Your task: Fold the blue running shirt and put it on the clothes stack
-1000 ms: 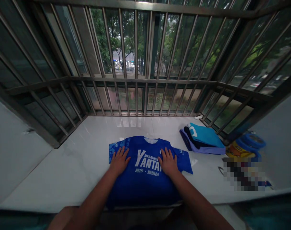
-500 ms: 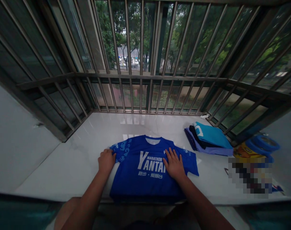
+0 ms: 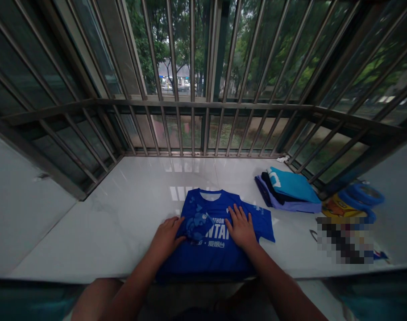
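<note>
White marble sill [image 3: 123, 214] under a barred window is serving as the folding surface, with a blue marathon T-shirt [image 3: 213, 249] lying face up near its front edge. Left hand [image 3: 166, 238] is gripping the left sleeve [image 3: 197, 223] and laying it across the chest; right hand [image 3: 241, 229] is lying open, flat on the print. Pressing firmly there should be keeping the fabric from sliding, and the folded edge wants to be running straight from shoulder to hem. Folded shirts [image 3: 288, 191] are stacked to the right.

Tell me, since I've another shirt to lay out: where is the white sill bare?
Bare: the sill left of the blue shirt to the wall, and behind it to the window bars. Crowded: right, with the folded pile and blue rings.
</note>
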Motion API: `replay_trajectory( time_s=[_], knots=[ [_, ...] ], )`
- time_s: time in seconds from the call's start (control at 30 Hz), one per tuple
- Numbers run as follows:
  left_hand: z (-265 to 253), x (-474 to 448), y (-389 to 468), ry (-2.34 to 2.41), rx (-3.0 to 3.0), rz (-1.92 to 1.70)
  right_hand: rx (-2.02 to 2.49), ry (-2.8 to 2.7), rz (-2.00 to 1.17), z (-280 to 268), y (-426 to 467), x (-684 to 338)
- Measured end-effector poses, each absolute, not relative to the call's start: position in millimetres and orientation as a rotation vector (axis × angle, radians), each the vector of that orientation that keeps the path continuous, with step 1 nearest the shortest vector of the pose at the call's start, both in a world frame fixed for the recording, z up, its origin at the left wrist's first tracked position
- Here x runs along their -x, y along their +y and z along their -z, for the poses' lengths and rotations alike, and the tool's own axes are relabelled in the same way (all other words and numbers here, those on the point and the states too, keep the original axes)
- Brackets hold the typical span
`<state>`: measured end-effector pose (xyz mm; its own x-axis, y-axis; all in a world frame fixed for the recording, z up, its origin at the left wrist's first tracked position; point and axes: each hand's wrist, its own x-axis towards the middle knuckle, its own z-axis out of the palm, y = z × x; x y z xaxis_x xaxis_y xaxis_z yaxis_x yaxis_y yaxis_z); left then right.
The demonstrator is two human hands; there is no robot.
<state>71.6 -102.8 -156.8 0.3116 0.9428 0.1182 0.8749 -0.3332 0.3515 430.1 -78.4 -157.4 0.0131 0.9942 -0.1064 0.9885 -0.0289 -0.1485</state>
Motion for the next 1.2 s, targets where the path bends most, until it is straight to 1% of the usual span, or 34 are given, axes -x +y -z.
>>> replay_trajectory(
  time_s=[0.13,0.33,0.43,0.5,0.6,0.8,0.97,1.2],
  knots=[
    [175.9,-32.4,-104.3,1.683,-2.303,-0.553,2.211,-2.172,-0.293,158.2,-77.7,-429.4],
    [177.2,-7.5,-95.3,1.555,-2.167,-0.794,2.226,-2.18,-0.284,158.2,-76.7,-432.8],
    [176.4,-8.5,-95.7,1.513,-2.151,-0.791,2.198,-2.136,-0.19,146.3,-71.3,-421.2],
    [175.0,-10.2,-96.5,1.502,-2.152,-0.766,2.097,-2.146,-0.179,135.3,-61.0,-400.2],
    [171.4,-12.4,-97.0,1.504,-2.132,-0.76,1.954,-2.22,-0.284,123.6,-33.9,-351.2],
    [168.4,-13.1,-97.0,1.531,-2.04,-0.834,1.936,-2.222,-0.437,123.6,33.0,-266.8],
    [172.5,-11.0,-96.4,1.516,-1.942,-0.914,1.829,-2.261,-0.572,121.8,70.6,-247.0],
    [171.8,-11.0,-97.1,1.478,-1.919,-0.917,1.625,-2.347,-0.613,131.1,88.6,-225.7]
  ],
)
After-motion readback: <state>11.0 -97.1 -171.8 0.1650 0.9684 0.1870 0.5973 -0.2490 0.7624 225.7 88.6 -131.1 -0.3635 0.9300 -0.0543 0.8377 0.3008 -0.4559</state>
